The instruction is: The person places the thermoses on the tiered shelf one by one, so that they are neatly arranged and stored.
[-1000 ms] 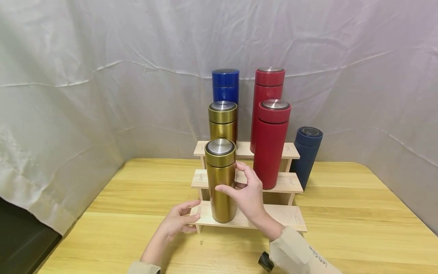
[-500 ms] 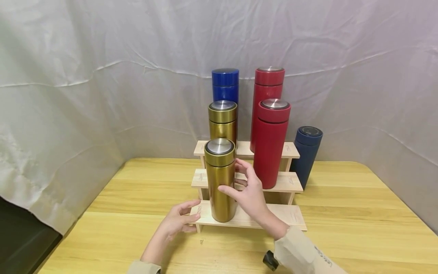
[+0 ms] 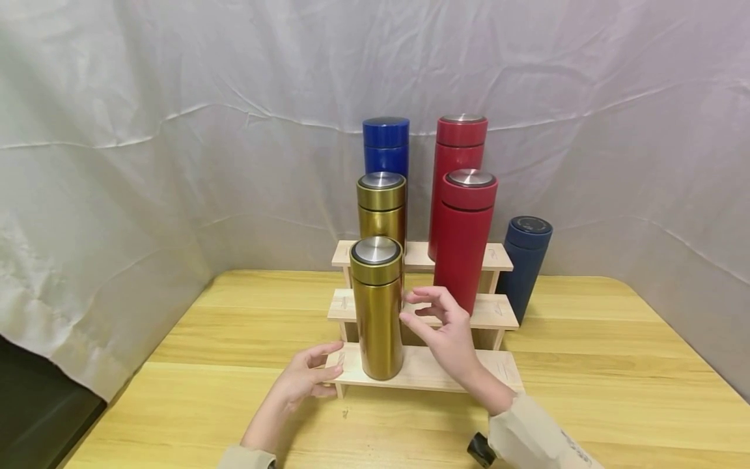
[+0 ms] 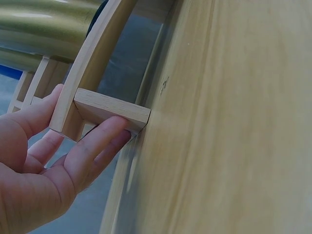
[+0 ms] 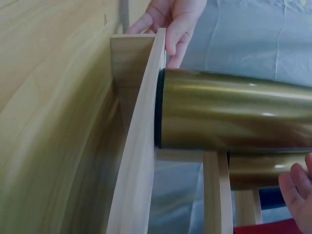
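Note:
A gold vacuum flask (image 3: 379, 326) with a steel-topped lid stands upright on the lowest step of a three-tier wooden display stand (image 3: 430, 371). My right hand (image 3: 448, 332) is just right of this flask, its fingers loosely bent and apart from it. At the stand's lower left end, my left hand (image 3: 305, 381) grips the board; in the left wrist view its thumb and fingers lie about the board's end and leg (image 4: 112, 107). Behind the front flask, a second gold flask (image 3: 382, 215) is partly hidden. A red flask (image 3: 465, 254) stands on the middle step.
On the top step stand a blue flask (image 3: 385, 146) and another red flask (image 3: 459, 146). A dark navy flask (image 3: 525, 267) is behind the stand's right side. Grey cloth (image 3: 281, 182) hangs behind the wooden table (image 3: 205, 365). Near the right sleeve is a small black object (image 3: 480, 449).
My right hand has let go of the front gold flask and drawn back to the right. The flask stays on the lowest step. My left hand has not visibly moved.

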